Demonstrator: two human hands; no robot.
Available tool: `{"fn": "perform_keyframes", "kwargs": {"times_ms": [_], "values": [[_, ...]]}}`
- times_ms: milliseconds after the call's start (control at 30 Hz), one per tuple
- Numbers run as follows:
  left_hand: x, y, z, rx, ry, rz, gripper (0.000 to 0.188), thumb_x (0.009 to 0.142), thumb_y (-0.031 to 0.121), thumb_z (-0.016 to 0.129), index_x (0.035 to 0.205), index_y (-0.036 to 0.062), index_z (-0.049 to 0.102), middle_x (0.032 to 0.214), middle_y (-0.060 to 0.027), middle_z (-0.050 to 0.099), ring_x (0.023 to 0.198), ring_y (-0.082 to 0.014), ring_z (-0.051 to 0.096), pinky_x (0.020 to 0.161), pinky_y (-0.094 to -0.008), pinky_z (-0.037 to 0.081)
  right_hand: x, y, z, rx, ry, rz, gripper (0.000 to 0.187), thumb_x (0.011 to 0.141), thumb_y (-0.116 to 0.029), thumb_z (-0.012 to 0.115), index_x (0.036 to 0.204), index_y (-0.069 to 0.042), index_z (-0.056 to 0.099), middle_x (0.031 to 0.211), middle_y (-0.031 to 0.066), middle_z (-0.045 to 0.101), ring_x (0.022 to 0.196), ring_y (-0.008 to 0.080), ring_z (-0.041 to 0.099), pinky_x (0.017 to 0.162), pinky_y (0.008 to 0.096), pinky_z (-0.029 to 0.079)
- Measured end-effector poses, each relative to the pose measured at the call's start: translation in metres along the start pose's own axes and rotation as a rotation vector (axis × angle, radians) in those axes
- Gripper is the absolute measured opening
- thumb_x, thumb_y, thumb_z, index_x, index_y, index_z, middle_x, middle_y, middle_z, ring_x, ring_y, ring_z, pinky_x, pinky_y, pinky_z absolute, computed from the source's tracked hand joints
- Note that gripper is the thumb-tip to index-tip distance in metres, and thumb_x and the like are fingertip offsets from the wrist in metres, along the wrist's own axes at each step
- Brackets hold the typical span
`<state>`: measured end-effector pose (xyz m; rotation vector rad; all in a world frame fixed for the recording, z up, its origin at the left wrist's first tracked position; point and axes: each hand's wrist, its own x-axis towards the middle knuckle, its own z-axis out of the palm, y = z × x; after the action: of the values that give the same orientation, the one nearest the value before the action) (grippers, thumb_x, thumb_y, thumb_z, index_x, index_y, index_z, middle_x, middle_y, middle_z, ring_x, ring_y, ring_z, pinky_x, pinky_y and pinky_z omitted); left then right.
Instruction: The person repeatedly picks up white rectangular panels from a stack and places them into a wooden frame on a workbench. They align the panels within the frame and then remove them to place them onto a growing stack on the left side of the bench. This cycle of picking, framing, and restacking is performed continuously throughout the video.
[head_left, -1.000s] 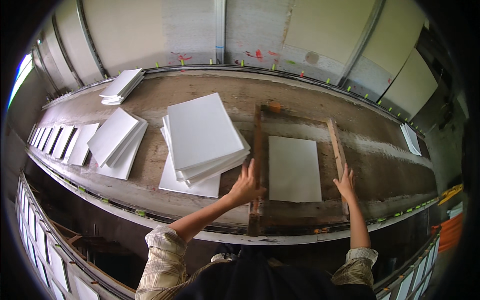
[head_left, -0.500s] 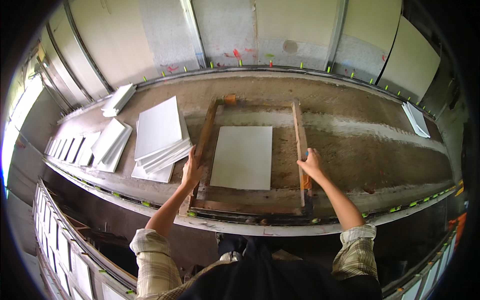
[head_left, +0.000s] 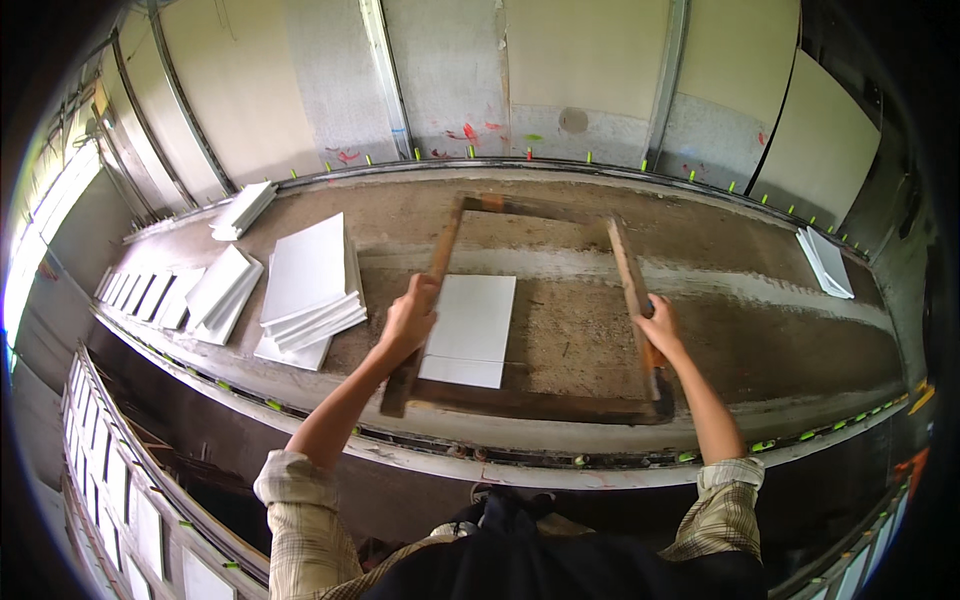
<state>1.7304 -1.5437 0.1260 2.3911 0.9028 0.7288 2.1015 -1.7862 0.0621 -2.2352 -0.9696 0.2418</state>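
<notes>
Wooden frame (head_left: 530, 403), side edges grasped by left hand (head_left: 408, 314) and right hand (head_left: 660, 326); white sheet (head_left: 472, 320) shows inside, leftward; tabletop (head_left: 770, 345) stretches right.

Pale wall panels (head_left: 590, 60) (red-smeared low down) are rising behind the counter (head_left: 780, 365); daylight (head_left: 50, 225) is glowing at left.

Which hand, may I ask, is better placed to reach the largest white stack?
Probably the left hand: it holds the side of the wooden frame nearer the white stack, while the right hand holds the opposite side.
</notes>
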Motion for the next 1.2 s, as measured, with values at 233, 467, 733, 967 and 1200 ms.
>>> {"fn": "perform_keyframes", "kwargs": {"times_ms": [233, 467, 733, 967, 1200], "values": [[0.005, 0.063, 0.076, -0.071, -0.23, 0.099, 0.04, 0.067, -0.011, 0.047, 0.101, 0.0096, 0.047, 0.111, -0.0164, 0.051, 0.094, -0.0403, 0.054, 0.074, -0.0465, 0.045, -0.034, 0.045, -0.084, -0.072, -0.006, 0.127, 0.058, 0.072, -0.02, 0.07, 0.123, -0.005, 0.046, 0.115, 0.0227, 0.053, 0.111, 0.0292, 0.049, 0.091, 0.0386, 0.041], [-0.017, 0.072, 0.127, -0.193, -0.106, 0.145, 0.035, 0.066, -0.011, 0.049, 0.094, 0.0084, 0.049, 0.118, -0.0133, 0.045, 0.097, -0.0399, 0.053, 0.073, -0.0469, 0.047, -0.025, 0.099, -0.077, -0.307, 0.053, 0.013, 0.055, 0.075, -0.017, 0.068, 0.123, -0.009, 0.045, 0.109, 0.0201, 0.058, 0.098, 0.0364, 0.056, 0.083, 0.0433, 0.045], [-0.022, 0.043, 0.181, -0.225, 0.136, -0.014, 0.039, 0.069, -0.003, 0.059, 0.106, 0.0084, 0.051, 0.12, -0.0175, 0.045, 0.108, -0.0352, 0.049, 0.086, -0.0406, 0.045, -0.025, 0.127, -0.065, -0.259, -0.088, 0.075, 0.084, 0.077, -0.022, 0.066, 0.142, -0.007, 0.014, 0.122, 0.0224, 0.045, 0.108, 0.036, 0.049, 0.09, 0.042, 0.043], [-0.041, 0.066, 0.195, -0.323, 0.044, -0.011, 0.024, 0.073, -0.011, 0.051, 0.091, 0.0044, 0.051, 0.074, -0.0071, 0.049, 0.057, -0.0124, 0.047, 0.065, -0.0237, 0.043, -0.034, 0.132, -0.078, -0.405, -0.001, -0.024, 0.065, 0.084, -0.016, 0.058, 0.138, -0.003, 0.026, 0.11, 0.0204, 0.053, 0.096, 0.0324, 0.054, 0.079, 0.0373, 0.05], [-0.056, 0.107, 0.206, -0.222, 0.036, 0.033, 0.014, 0.077, -0.011, 0.051, 0.081, 0.0023, 0.052, 0.095, -0.0105, 0.056, 0.07, -0.0197, 0.059, 0.085, -0.0329, 0.045, -0.067, 0.146, -0.11, -0.372, -0.014, 0.022, 0.057, 0.083, -0.012, 0.059, 0.134, -0.002, 0.034, 0.109, 0.0215, 0.057, 0.095, 0.0348, 0.056, 0.081, 0.0394, 0.048]]}}
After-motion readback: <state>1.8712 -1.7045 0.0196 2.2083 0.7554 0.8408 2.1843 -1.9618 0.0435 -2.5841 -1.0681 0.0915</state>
